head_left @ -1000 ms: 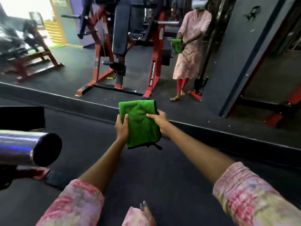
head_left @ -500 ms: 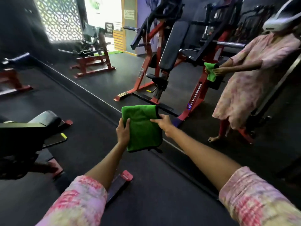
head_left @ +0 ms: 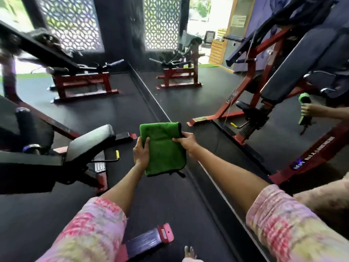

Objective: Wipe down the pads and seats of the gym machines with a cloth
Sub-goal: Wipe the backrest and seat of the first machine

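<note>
Two hands hold a folded green cloth (head_left: 164, 148) in mid-air above the dark floor (head_left: 170, 201).

Left hand (head_left: 141, 152) grips the cloth's left edge, fingers curled round it; right hand (head_left: 186, 141) pinches the upper right edge near the black trim. Left of the cloth and apart from it, a black seat pad (head_left: 90, 142) sits tilted on a red-framed machine. A wall mirror (head_left: 245, 91) at right reflects the cloth and a red machine. Pink patterned sleeves (head_left: 94, 229) fill the near foreground.
</note>
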{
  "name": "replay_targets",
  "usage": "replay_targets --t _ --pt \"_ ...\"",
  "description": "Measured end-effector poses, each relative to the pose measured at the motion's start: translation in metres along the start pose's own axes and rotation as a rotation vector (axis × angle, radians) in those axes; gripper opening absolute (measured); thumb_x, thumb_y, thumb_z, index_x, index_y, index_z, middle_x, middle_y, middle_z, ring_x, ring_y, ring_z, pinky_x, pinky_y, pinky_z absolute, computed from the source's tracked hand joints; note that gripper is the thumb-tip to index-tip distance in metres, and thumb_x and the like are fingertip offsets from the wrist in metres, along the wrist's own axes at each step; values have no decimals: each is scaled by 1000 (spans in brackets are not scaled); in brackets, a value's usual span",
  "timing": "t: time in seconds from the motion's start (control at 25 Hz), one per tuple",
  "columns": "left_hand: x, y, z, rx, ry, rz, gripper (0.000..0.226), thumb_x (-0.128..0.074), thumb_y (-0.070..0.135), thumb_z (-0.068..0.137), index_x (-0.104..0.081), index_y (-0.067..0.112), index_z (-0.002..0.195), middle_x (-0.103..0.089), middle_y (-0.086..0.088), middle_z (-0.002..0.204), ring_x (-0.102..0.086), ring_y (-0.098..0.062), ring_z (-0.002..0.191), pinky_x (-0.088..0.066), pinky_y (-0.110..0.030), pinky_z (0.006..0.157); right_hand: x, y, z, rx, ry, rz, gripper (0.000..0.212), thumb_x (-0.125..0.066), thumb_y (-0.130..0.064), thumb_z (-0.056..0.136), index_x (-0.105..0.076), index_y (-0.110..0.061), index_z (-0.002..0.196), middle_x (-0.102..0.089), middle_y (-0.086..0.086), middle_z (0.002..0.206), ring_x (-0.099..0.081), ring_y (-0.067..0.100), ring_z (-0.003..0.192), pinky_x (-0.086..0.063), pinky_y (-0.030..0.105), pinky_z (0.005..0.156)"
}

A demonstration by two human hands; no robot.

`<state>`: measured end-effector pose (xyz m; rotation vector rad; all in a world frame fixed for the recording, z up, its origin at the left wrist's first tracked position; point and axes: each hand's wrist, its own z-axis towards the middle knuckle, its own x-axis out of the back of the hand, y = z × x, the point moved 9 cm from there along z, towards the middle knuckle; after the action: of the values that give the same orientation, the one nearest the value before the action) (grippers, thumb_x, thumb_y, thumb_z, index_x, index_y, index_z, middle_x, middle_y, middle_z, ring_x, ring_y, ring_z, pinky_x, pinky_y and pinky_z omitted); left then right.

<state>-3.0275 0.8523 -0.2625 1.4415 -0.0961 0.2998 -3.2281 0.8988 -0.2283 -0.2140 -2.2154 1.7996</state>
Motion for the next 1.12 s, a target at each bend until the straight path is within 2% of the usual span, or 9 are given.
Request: replay_targets --t 0.12,0.36,0.48,0.6,0.72,0.76,0.8,0.88,1.12 --pt "4 6 44 38 139 22 28 -50 24 97 -55 0 111 -65 -22 102 -61 -33 96 -42 -35 76 -23 -29 71 25 -159 -66 42 -63 8 82 -56 6 123 -60 11 104 -57 -1 56 -47 6 53" --pt "52 1 95 104 384 135 39 -48 35 95 -55 1 113 -65 -24 101 -62 -35 94 -46 -40 78 -110 -50 153 55 -405 -138 41 -68 0 80 -60 -2 120 -64 12 114 -59 18 90 -51 28 86" --pt "75 -17 107 131 462 178 38 -47 36 96 -54 3 114 -66 -21 100 -62 -34 92 -45 -37 74 -148 -46 165 34 -523 -130 40 -63 4 83 -58 1 122 -62 9 110 -59 16 84 -50 20 74" --pt "86 -37 132 183 502 195 34 -45 30 98 -53 5 118 -65 -19 105 -62 -31 95 -43 -31 72 -182 -45 196 62 -584 -171 41 -65 3 82 -59 -1 123 -62 14 120 -57 17 91 -48 21 80" --pt "92 -66 174 200 561 182 34 -44 30 99 -52 5 120 -65 -17 107 -62 -31 97 -43 -29 74 -224 -50 244 125 -643 -305 42 -63 -3 87 -55 -5 127 -60 5 115 -52 15 98 -35 -5 61" --pt "92 -70 180 202 576 184 34 -44 29 99 -52 5 121 -65 -17 109 -62 -31 98 -42 -28 75 -232 -49 253 147 -656 -349 40 -61 -6 88 -55 -5 128 -60 6 117 -53 17 101 -33 -6 59" --pt "93 -78 191 222 587 173 34 -44 29 99 -52 6 123 -65 -16 110 -61 -31 99 -41 -27 75 -247 -48 268 171 -678 -400 39 -60 -9 90 -55 -6 128 -60 8 120 -55 20 105 -38 -3 68" --pt "99 -101 223 264 632 121 37 -43 29 99 -50 7 128 -63 -14 117 -59 -30 105 -40 -27 79 -290 -51 304 252 -720 -498 37 -59 -12 90 -55 -8 126 -60 13 123 -57 27 111 -45 24 92" --pt "171 -145 314 417 799 176 37 -43 32 99 -51 8 125 -63 -14 114 -59 -32 105 -38 -29 75 -442 -51 387 334 -902 -631 43 -61 -23 88 -53 -14 130 -60 11 123 -56 27 111 -43 38 98"
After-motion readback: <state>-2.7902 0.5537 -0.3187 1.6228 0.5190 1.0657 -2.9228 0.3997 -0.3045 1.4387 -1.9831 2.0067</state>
